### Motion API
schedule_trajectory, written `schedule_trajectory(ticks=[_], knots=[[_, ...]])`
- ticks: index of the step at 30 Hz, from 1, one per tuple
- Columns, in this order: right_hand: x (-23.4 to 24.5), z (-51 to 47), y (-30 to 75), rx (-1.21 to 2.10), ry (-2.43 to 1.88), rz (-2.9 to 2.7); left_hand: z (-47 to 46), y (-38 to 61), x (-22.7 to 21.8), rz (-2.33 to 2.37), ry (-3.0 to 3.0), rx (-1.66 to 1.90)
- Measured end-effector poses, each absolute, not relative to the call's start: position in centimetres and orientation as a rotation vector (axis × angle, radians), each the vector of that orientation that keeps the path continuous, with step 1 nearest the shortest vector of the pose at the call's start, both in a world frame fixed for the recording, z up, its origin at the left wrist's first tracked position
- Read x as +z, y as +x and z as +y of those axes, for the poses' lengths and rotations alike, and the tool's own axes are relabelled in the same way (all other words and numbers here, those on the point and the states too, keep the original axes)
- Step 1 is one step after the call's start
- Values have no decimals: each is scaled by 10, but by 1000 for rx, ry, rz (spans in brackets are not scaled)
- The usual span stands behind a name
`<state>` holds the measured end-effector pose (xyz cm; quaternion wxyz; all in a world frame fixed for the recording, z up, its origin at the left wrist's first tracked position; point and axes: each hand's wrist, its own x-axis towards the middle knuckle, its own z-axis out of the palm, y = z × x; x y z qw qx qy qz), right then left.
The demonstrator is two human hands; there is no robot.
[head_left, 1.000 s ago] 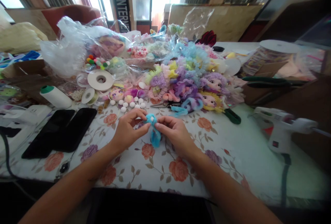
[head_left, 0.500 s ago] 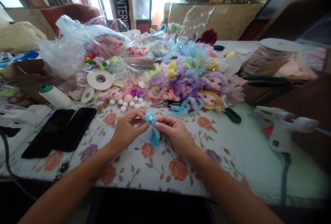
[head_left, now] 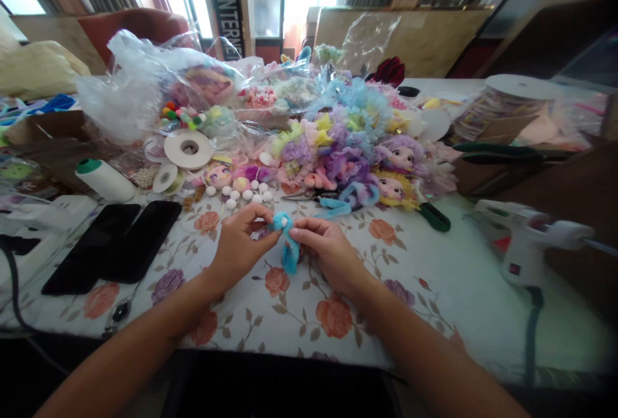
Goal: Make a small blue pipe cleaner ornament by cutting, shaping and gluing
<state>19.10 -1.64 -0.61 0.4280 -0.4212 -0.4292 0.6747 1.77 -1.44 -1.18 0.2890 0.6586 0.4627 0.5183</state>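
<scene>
Between my two hands, above the flowered tablecloth, is a blue fuzzy strip (head_left: 290, 257) with a small white bead-like spot near its top. My left hand (head_left: 245, 234) pinches the strip's upper left side between thumb and fingers. From the right, my right hand (head_left: 324, 243) pinches the strip just below the white spot. The lower part of the strip hangs down as a loop. Beyond my hands lie another blue fuzzy piece (head_left: 335, 206), a pair of pliers or scissors (head_left: 304, 196) and several white beads (head_left: 248, 195).
A glue gun (head_left: 524, 237) stands at the right. Two black phones (head_left: 140, 244) and a white thread spool (head_left: 106, 181) lie at the left. A ribbon reel (head_left: 205, 151), doll heads (head_left: 393, 187), ruffled pastel fabric (head_left: 347, 109) and plastic bags (head_left: 130, 76) fill the back.
The blue strip has turned slightly between my fingers, its top looking rounder now. Both hands keep their pinch and have hardly moved; the whole view has shifted a little.
</scene>
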Motion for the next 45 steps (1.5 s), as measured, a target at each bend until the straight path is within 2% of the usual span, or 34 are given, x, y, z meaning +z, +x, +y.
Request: schedule_trajectory(ticks=[17, 39, 45], knots=[[-4, -15, 191, 1729, -1026, -1078, -16, 18, -14, 1247, 1942, 1413], [-6, -14, 189, 1680, -1017, -1110, -12, 15, -17, 1047, 2631, 1548], [-5, -15, 189, 1661, -1032, -1116, -12, 15, -18, 1072, 2600, 1538]])
